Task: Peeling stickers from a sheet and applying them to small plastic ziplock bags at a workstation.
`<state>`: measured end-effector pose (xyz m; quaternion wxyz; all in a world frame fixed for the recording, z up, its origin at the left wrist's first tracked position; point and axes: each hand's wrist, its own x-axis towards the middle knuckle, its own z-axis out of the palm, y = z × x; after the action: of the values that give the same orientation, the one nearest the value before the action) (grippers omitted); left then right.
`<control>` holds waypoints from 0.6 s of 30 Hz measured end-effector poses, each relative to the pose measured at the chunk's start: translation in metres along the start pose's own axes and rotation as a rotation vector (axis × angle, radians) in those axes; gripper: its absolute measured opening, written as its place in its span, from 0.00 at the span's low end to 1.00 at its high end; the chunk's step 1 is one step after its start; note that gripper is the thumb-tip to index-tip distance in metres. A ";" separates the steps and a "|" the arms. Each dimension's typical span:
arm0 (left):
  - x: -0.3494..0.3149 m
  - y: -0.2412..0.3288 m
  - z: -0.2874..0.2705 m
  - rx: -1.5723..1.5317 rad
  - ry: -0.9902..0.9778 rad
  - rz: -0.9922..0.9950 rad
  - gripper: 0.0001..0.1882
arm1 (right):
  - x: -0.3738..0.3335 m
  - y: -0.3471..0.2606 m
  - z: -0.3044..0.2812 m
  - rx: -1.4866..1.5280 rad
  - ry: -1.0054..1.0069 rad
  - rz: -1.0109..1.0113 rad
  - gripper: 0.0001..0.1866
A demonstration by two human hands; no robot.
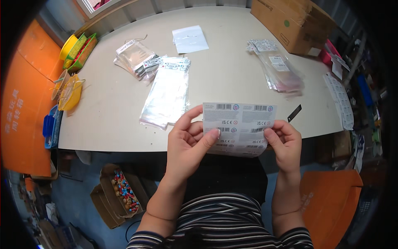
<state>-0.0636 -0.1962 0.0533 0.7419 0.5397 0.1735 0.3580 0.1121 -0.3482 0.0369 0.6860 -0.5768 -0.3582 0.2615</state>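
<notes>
Between both hands I hold a sheet of labels (239,118), white with rows of printed barcodes, tilted up over the table's front edge. My left hand (188,141) pinches its left side, thumb on the printed face and fingers behind. At the right side my right hand (285,139) grips it the same way. Just beyond the left hand lies a stack of clear plastic bags (166,89) with printed header strips. A black blade (294,113) rests on the table close to my right hand.
More clear bags (134,56) and a white paper (190,39) lie farther back on the table (224,74). Bags (278,68) sit right, before a cardboard box (290,27). Baskets (71,92) line the left edge. A carton of small colourful pieces (126,193) stands below.
</notes>
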 end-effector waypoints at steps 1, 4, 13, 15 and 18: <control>0.000 0.000 0.003 -0.023 -0.006 -0.036 0.23 | 0.000 0.001 0.000 -0.007 0.008 -0.009 0.09; 0.001 -0.006 -0.005 0.046 -0.100 -0.157 0.17 | 0.000 0.006 0.001 -0.047 0.072 -0.037 0.10; -0.009 -0.013 0.004 0.114 -0.122 -0.153 0.12 | 0.008 -0.027 0.031 -1.072 0.196 -0.867 0.17; -0.012 -0.015 0.012 0.086 -0.109 -0.103 0.12 | 0.011 -0.032 0.043 -0.943 0.016 -0.786 0.15; -0.015 -0.011 0.013 0.125 -0.144 -0.044 0.12 | 0.020 -0.030 0.041 -0.900 -0.084 -0.815 0.15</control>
<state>-0.0615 -0.2179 0.0459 0.7252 0.6052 0.1534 0.2902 0.0898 -0.3139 0.0738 0.4049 -0.6158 -0.6523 -0.1769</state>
